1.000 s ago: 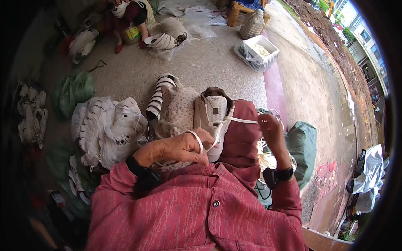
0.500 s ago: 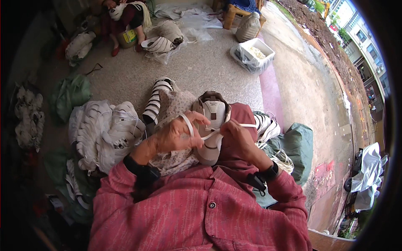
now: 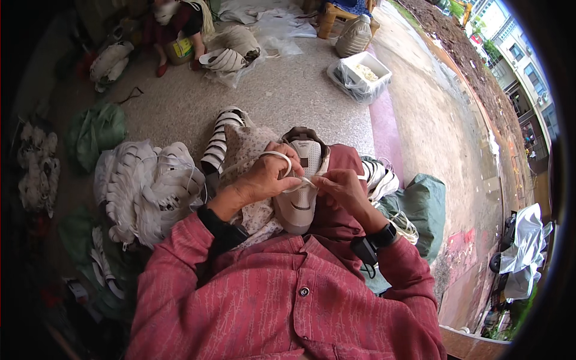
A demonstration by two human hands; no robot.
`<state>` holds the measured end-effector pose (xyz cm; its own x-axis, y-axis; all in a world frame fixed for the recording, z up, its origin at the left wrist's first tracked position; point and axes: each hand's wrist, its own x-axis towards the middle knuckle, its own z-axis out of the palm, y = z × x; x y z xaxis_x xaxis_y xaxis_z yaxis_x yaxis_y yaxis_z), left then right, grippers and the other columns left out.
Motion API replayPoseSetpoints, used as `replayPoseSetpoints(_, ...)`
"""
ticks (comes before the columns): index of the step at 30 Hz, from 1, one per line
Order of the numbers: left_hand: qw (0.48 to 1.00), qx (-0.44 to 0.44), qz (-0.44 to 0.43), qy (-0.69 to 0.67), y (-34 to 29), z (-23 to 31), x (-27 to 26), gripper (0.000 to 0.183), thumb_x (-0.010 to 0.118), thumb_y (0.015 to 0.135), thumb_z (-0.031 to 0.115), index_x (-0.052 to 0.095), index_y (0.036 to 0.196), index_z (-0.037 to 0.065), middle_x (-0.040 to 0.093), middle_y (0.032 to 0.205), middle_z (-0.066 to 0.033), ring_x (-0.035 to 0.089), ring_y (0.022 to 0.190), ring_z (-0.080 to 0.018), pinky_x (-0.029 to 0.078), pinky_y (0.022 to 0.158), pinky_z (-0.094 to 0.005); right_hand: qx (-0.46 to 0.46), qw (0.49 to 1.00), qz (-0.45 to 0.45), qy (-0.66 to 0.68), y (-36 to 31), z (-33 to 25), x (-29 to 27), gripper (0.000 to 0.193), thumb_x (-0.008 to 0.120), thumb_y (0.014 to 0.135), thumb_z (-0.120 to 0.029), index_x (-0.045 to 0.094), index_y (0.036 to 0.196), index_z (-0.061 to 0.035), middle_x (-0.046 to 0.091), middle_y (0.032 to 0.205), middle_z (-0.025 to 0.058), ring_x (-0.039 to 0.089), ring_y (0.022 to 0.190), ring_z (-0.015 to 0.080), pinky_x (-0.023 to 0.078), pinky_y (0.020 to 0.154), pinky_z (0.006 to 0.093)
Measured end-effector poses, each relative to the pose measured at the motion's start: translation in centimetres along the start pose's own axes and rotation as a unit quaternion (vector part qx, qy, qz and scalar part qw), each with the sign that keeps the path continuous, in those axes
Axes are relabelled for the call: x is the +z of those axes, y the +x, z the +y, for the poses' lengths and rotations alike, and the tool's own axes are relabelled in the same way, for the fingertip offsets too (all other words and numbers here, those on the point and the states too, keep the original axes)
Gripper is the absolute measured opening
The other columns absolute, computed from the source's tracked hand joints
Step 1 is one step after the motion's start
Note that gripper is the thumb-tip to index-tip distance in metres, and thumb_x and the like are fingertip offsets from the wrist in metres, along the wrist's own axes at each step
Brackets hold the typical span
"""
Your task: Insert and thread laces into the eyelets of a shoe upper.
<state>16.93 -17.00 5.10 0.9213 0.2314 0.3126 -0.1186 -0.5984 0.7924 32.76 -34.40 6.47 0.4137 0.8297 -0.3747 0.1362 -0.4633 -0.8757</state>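
Fingers of the right hand are closed in a pinch, thumb against index, on a white lace above the front opening of a shoe. Fingers of the left hand are curled, with thumb and index tips brought close together just beside the right fingertips. One loop of the lace arches over the left fingers; whether the left tips clamp it cannot be told. Both hands are positioned over the shoe, near its lacing area.

The shoe is beige and white, with a perforated tongue. It lies lengthwise in the lap, toe toward the wearer's body, heel end away. A floral cloth covers the lap on the left side; maroon trousers border the shoe on the right.

Black bands are fitted at both wrists. Left of the lap: a pile of white shoe uppers. Beyond the left knee: a striped upper. Right of the lap: further striped uppers and a green sack. Farther forward on the floor: a plastic-wrapped white tub. Upper left: another person, seated.
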Motion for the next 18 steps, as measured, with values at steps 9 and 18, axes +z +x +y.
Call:
replayPoseSetpoints(9, 0.999, -0.016, 0.003, 0.051, 0.7, -0.1, 1.0, 0.012, 0.074, 0.074, 0.019, 0.069, 0.079, 0.010, 0.053, 0.097, -0.0038, 0.045, 0.101, -0.0232, 0.034, 0.095, -0.0369, 0.132, 0.679, -0.124, 0.711, 0.2, 3.3, 2.4, 0.015, 0.049, 0.100, -0.018, 0.057, 0.099, -0.0059, 0.042, 0.063, -0.0042, 0.026, 0.044, 0.0055, 0.021, 0.038, 0.0217)
replayPoseSetpoints(18, 0.999, -0.015, 0.032, 0.032, 1.2, -0.9, 1.6, 0.015, 0.069, 0.083, 0.020, 0.060, 0.082, 0.007, 0.052, 0.089, -0.0042, 0.044, 0.094, -0.0228, 0.034, 0.089, -0.0368, 0.027, 0.775, -0.122, 0.620, -0.5, 3.1, 2.4, 0.014, 0.050, 0.098, -0.018, 0.055, 0.102, -0.0062, 0.046, 0.066, -0.0018, 0.035, 0.047, 0.0061, 0.031, 0.041, 0.0219)
